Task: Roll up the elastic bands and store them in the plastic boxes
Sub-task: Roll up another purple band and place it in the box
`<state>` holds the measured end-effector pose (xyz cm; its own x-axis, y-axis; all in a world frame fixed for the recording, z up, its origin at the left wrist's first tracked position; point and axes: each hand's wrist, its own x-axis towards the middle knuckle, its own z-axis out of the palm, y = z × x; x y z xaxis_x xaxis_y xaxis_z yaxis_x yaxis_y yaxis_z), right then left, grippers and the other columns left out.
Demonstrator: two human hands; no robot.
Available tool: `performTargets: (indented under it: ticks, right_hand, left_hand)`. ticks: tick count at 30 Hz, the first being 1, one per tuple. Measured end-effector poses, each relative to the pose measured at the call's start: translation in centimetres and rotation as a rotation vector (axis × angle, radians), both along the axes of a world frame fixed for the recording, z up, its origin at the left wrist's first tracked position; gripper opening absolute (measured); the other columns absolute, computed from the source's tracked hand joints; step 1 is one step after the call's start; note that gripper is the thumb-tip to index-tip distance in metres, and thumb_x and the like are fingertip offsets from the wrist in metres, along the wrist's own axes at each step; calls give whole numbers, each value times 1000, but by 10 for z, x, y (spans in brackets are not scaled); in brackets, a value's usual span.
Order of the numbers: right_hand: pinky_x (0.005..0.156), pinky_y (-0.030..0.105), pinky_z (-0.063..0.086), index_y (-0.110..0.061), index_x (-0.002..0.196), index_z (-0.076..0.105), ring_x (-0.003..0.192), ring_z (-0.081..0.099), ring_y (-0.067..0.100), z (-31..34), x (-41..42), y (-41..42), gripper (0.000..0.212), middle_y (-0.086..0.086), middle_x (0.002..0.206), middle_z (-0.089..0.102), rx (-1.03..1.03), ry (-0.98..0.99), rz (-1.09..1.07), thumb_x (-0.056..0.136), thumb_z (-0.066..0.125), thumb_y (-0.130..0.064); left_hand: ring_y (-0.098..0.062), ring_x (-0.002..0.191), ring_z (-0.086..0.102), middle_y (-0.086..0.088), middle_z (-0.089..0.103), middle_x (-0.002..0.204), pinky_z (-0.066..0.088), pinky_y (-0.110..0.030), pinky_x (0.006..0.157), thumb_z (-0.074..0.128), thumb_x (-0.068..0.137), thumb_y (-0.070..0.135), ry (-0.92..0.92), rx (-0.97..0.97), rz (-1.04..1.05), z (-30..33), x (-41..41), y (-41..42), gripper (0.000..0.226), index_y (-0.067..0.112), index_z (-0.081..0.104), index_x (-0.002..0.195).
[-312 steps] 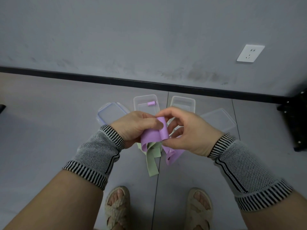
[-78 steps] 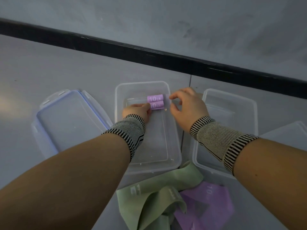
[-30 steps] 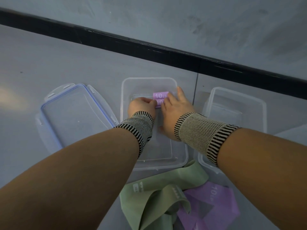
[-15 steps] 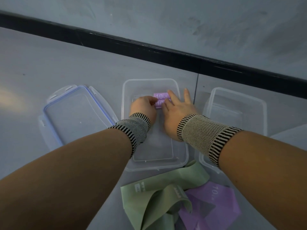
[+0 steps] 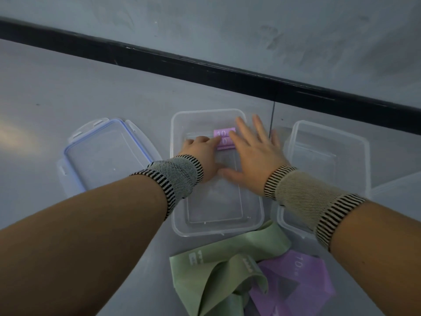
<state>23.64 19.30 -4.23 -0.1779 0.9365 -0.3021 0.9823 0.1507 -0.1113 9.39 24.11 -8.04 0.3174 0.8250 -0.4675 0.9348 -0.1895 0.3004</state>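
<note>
Two rolled purple elastic bands (image 5: pixel 224 140) lie inside the clear rectangular plastic box (image 5: pixel 206 230). Left hand (image 5: pixel 201 156) fingertips touch them, apparently preventing unrolling; right hand (image 5: pixel 252 153), fingers spread flat, rests beside them.

The grey floor (image 5: pixel 68 92) meets a black skirting at its far edge. On it lie a blue-rimmed lid (image 5: pixel 100 153), two clear boxes (image 5: pixel 177 215) (image 5: pixel 355 156), and, nearer, a green band (image 5: pixel 205 274) beside a purple band (image 5: pixel 303 277).
</note>
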Motion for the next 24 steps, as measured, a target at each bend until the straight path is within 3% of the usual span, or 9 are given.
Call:
performTargets:
  ticks: [3, 11, 16, 19, 24]
  right_hand:
    - [119, 49, 2, -24, 151, -3, 145, -17, 21, -1, 8, -7, 98, -3, 158, -19, -33, 179, -153, 81, 48, -68]
    - [116, 30, 9, -21, 151, -9, 147, -1, 13, -2, 4, -13, 111, -5, 160, -10, -71, 421, -238, 77, 69, -50]
    - [102, 18, 16, -24, 151, -6, 143, 17, 13, 1, 4, -17, 112, -5, 159, 7, -110, 560, -322, 76, 75, -40]
    - [102, 20, 20, -30, 150, -7, 142, 22, 15, -3, 1, -20, 116, -6, 159, 14, -135, 698, -413, 73, 79, -38]
    - [106, 29, 27, -41, 148, -9, 142, 25, 19, -14, -2, -24, 116, -5, 158, 16, -145, 827, -510, 72, 79, -35]
  left_hand:
    - [-31, 138, 23, -5, 27, 151, 20, -37, 115, 55, 87, 48, -1, -9, 30, 5, 2, -1, 71, 32, 21, 147]
    - [-27, 141, 17, -7, 23, 153, 15, -37, 114, 45, 86, 64, -55, -85, 112, 18, 5, -4, 75, 33, 19, 148]
    - [-33, 129, 36, -14, 35, 141, 27, -41, 112, 46, 84, 65, -119, -141, 216, 10, 6, -5, 70, 41, 23, 146]
    - [-28, 115, 54, -8, 55, 129, 42, -41, 102, 52, 81, 61, -285, -200, 321, 8, 7, -6, 68, 38, 34, 143]
    - [-18, 126, 48, 1, 52, 138, 32, -31, 110, 54, 90, 40, -422, -250, 419, 10, 7, -7, 57, 29, 36, 144]
